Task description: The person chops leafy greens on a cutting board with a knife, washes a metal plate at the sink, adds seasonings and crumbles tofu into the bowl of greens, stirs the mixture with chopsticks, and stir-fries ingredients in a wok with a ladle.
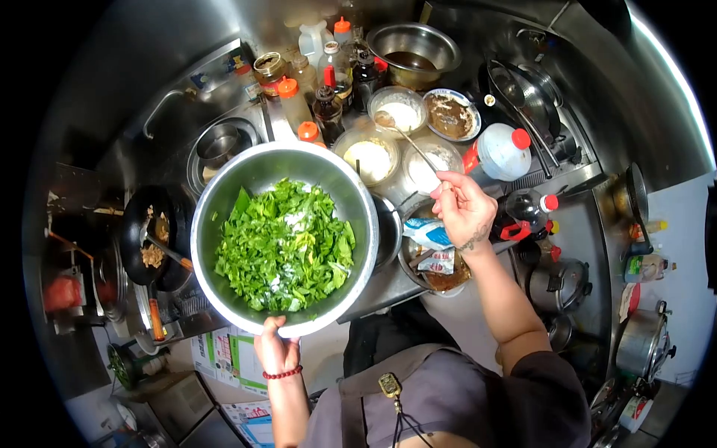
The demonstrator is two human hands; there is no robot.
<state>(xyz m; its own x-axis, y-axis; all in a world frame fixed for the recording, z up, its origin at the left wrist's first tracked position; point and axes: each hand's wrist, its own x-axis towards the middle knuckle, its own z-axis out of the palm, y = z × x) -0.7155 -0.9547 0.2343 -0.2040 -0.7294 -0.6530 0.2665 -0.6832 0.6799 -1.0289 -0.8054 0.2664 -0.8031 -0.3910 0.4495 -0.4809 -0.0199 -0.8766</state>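
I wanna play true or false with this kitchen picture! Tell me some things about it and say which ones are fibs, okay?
1. The left hand is holding the rim of the big metal bowl. True.
2. The big metal bowl is full of red tomatoes. False: it has chopped green leaves in it.
3. The right hand is holding a long spoon. True.
4. The bead bracelet is on the right wrist. False: the red bead bracelet is on the left wrist.
5. The big plastic jug near the right hand has a green cap. False: the jug has a red cap.
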